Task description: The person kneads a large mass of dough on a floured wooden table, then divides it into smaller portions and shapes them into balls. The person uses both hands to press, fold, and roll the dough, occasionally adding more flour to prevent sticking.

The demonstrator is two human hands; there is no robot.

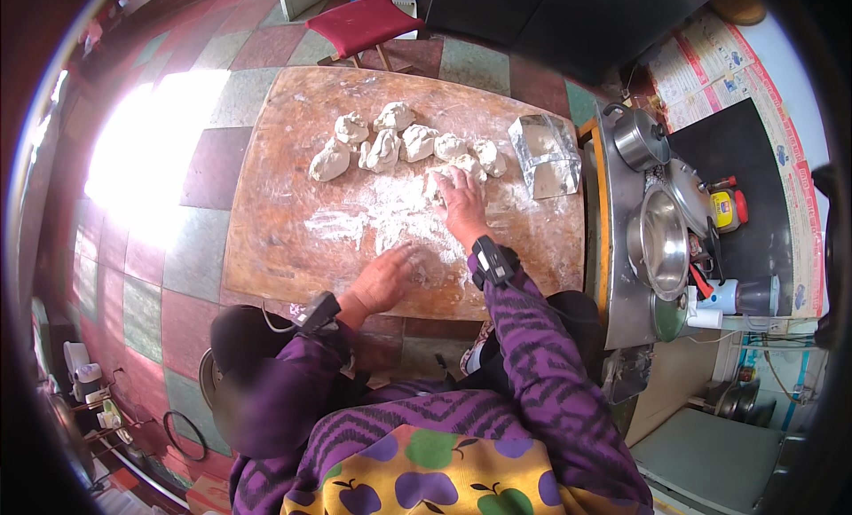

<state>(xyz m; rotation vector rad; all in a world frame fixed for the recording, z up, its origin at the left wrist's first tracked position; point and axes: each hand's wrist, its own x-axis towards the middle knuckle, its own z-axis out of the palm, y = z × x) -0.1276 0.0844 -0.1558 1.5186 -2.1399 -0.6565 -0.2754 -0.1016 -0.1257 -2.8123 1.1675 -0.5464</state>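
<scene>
Several lumps of pale dough (383, 150) lie in a cluster on the far half of a floured wooden board (279, 249). My right hand (459, 199) rests on a dough lump (436, 180) at the near right of the cluster, its fingers spread over the top; whether they grip it is hard to tell. Nearer to me, my left hand (386, 279) hovers or rests low over the board's near part, slightly blurred, with no object visible in it. White flour (399, 209) is scattered between the hands and the dough. A metal scoop-like container (546, 156) sits at the board's right end.
Along the right, a metal counter (616, 315) holds a lidded steel pot (640, 139), a steel basin (665, 242) and a red-lidded jar (729, 209). A red folding stool (365, 24) stands beyond the board. My knees are close under the board's near edge.
</scene>
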